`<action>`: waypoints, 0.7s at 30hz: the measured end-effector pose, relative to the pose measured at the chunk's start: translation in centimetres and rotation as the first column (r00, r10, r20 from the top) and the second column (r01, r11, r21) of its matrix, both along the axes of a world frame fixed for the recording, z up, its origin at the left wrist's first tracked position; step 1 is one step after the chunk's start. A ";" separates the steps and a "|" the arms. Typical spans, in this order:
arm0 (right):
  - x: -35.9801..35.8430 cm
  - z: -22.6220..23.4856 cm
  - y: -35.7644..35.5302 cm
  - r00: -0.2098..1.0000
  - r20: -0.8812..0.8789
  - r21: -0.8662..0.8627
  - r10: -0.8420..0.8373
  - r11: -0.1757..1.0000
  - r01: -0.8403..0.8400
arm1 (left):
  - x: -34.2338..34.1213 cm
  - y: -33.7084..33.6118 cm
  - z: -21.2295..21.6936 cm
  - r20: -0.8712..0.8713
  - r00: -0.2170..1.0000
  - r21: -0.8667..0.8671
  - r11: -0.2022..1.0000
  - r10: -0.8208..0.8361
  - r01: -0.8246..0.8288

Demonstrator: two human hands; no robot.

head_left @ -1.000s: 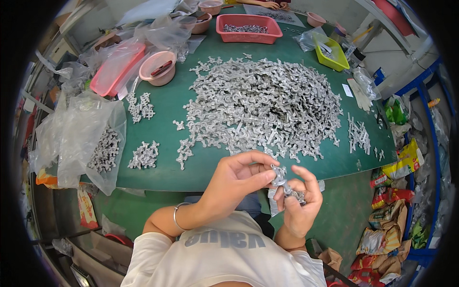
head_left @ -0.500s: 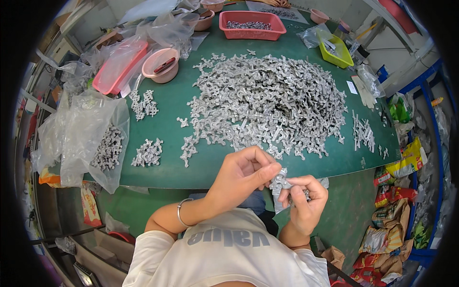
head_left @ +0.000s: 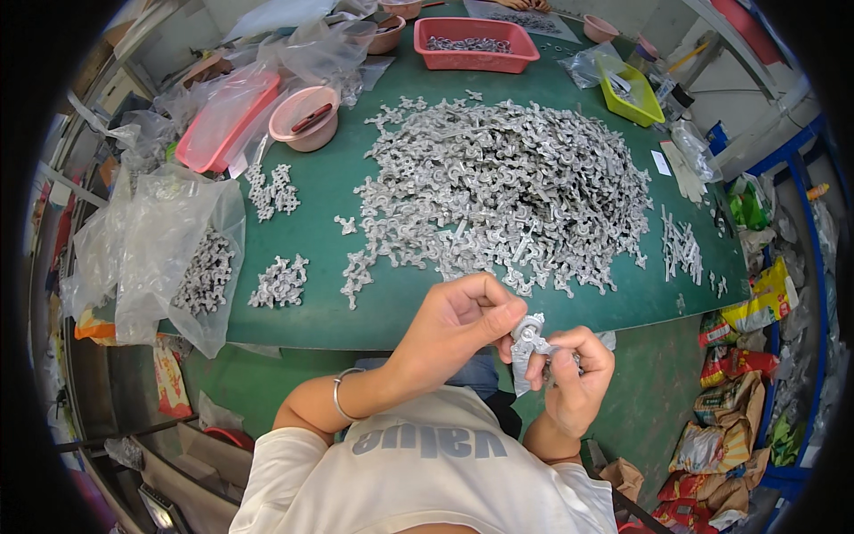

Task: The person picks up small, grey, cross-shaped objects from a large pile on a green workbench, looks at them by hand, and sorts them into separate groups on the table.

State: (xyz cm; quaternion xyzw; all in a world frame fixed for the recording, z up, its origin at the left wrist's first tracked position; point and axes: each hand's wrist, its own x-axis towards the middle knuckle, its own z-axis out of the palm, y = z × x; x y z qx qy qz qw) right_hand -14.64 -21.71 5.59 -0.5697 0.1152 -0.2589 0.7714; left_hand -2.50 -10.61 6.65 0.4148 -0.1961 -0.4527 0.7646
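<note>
A small silvery cast metal part (head_left: 531,335) with a rounded body and knobby arms is held up just past the table's near edge. My left hand (head_left: 464,319), wearing a bangle, is closed with thumb and fingertips at the part's left side. My right hand (head_left: 576,378) pinches its right arm, and more grey metal shows partly hidden among the right fingers. Beyond both hands a broad heap of similar castings (head_left: 507,178) covers the middle of the green table (head_left: 356,331). A single casting (head_left: 345,225) lies left of the heap.
Smaller groups of castings (head_left: 278,283) lie at the left, beside a plastic bag (head_left: 169,258). A pink bowl (head_left: 304,120), a red tray (head_left: 476,58) and a yellow-green basket (head_left: 630,93) stand farther back. Thin metal strips (head_left: 681,247) lie at the right. Another person's hand (head_left: 530,4) shows at the far edge.
The casting between my hands has turned, so its round face and arms now show more plainly. Both hands stay almost in place; the whole view has shifted slightly.
</note>
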 end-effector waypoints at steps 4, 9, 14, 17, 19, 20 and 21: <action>0.0 -0.1 0.0 1.000 0.014 -0.005 0.008 1.000 -0.008 | 0.0 0.0 0.1 0.016 1.000 -0.015 1.000 0.003 -0.003; 0.0 -0.1 0.1 0.999 0.038 0.016 0.010 1.000 -0.010 | 0.0 0.1 0.1 0.021 1.000 -0.013 1.000 0.000 0.001; 0.0 0.0 0.2 0.998 0.056 0.006 0.005 1.000 -0.006 | 0.0 0.2 0.2 -0.002 1.000 -0.021 0.999 -0.026 0.026; 0.0 0.0 0.3 0.997 0.075 -0.004 0.003 1.000 -0.003 | 0.0 0.3 0.2 -0.011 0.999 -0.020 0.999 -0.042 0.042; 0.0 0.1 0.3 0.996 0.085 -0.009 0.003 1.000 -0.002 | 0.0 0.3 0.2 -0.015 0.999 -0.023 0.999 -0.045 0.045; 0.0 0.1 0.3 0.996 0.089 -0.014 0.005 1.000 -0.004 | 0.0 0.3 0.1 -0.018 0.999 -0.026 0.999 -0.049 0.048; 0.0 0.1 0.3 0.996 0.093 -0.019 0.008 1.000 -0.006 | 0.0 0.3 0.2 -0.018 0.999 -0.025 0.998 -0.049 0.049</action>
